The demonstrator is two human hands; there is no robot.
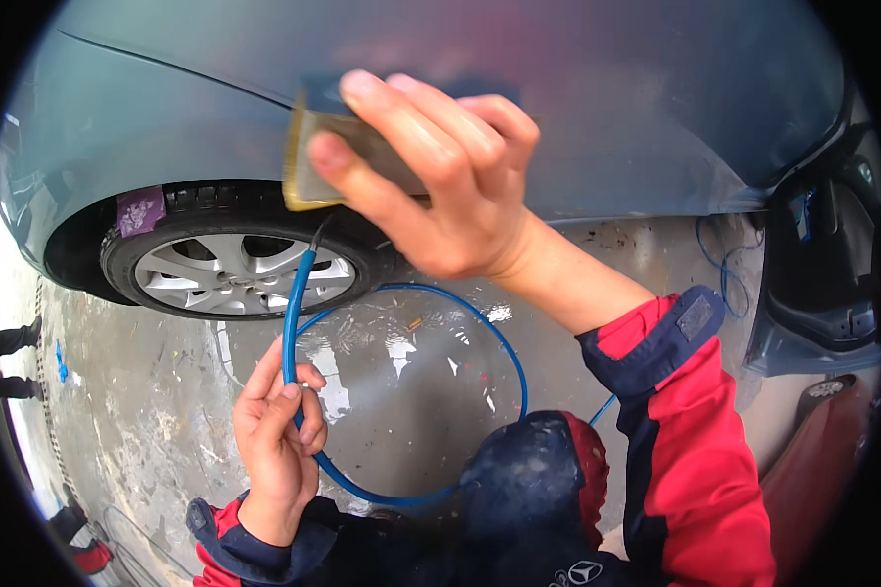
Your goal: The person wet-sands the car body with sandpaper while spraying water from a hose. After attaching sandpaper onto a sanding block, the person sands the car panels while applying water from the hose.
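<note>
My right hand (450, 186) is closed around a flat sanding block (301, 181), grey-brown with a yellowish edge, laid against the grey-blue car body panel (597, 127) above the wheel. Motion blurs the block and fingertips, and its underside is hidden. Lower and to the left, my left hand (282, 421) grips a blue hose (292, 318) between thumb and fingers. The hose rises to a thin dark tip near the tyre (362, 235). Its length loops behind the hand and back toward my knee.
A silver alloy wheel (240, 274) sits under the arch, with a crumpled purple piece (141, 210) on the tyre. The concrete floor (411, 391) is wet. An open car door (822, 284) stands at right, near a red car (817, 470). Another person's legs (15, 357) show at far left.
</note>
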